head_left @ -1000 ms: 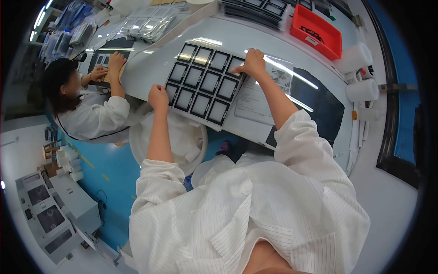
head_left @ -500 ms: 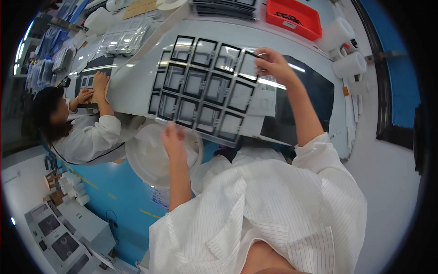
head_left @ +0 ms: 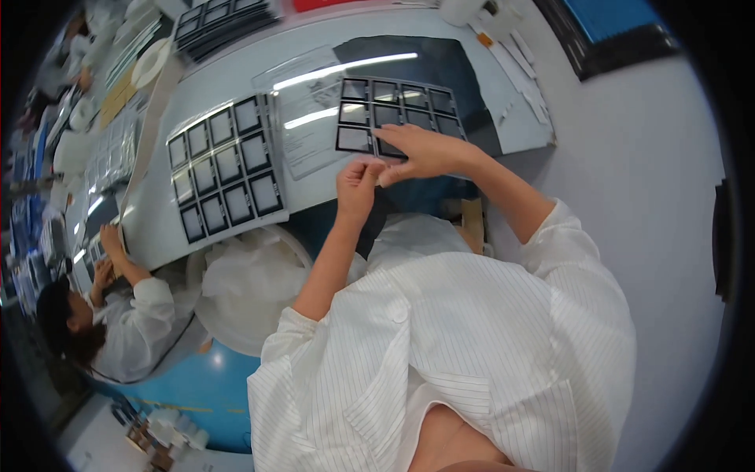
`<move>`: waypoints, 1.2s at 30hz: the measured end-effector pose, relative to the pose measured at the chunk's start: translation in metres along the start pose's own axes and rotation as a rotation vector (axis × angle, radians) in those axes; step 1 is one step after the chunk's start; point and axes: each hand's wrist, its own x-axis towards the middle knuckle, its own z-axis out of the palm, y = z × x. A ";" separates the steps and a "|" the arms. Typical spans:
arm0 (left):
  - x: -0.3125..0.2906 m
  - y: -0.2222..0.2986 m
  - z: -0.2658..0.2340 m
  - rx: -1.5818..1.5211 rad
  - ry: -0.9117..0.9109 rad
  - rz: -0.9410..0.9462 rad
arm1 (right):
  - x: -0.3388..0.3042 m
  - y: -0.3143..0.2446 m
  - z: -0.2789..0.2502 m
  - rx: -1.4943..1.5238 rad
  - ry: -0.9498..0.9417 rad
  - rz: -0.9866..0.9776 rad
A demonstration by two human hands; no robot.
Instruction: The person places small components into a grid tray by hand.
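The sheet of black frames (head_left: 399, 112) lies over the dark mat (head_left: 440, 59), near the front right corner of the bench (head_left: 517, 130); another framed sheet (head_left: 228, 167) lies farther left, by the front edge. The right hand (head_left: 429, 151) reaches across the near side, fingers extended and parted; the left hand (head_left: 356, 190) has its fingertips pinched just beside it, gripping what I cannot tell. Good handling probably means light contact on the borders, off the panes
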 end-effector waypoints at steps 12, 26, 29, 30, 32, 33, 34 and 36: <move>0.008 0.012 0.003 0.232 -0.253 0.045 | -0.019 -0.003 -0.086 -0.031 0.151 0.041; 0.008 0.034 -0.035 -0.352 -0.306 -0.520 | -0.017 0.001 -0.026 -0.050 -0.391 0.064; 0.011 0.015 -0.040 0.034 -0.382 -0.420 | 0.001 0.004 -0.069 0.176 -0.648 0.187; 0.007 0.015 -0.039 0.091 -0.397 -0.480 | 0.006 0.008 -0.067 0.111 -0.649 0.146; 0.007 0.017 -0.037 0.148 -0.415 -0.539 | 0.006 0.015 -0.070 0.138 -0.714 0.132; 0.011 0.020 -0.039 0.166 -0.432 -0.525 | 0.008 0.007 -0.077 0.159 -0.783 0.108; 0.015 0.022 -0.041 0.185 -0.448 -0.510 | 0.010 0.009 -0.075 0.154 -0.784 0.106; 0.022 0.030 -0.039 0.199 -0.466 -0.499 | 0.009 0.016 -0.064 0.252 -0.752 0.094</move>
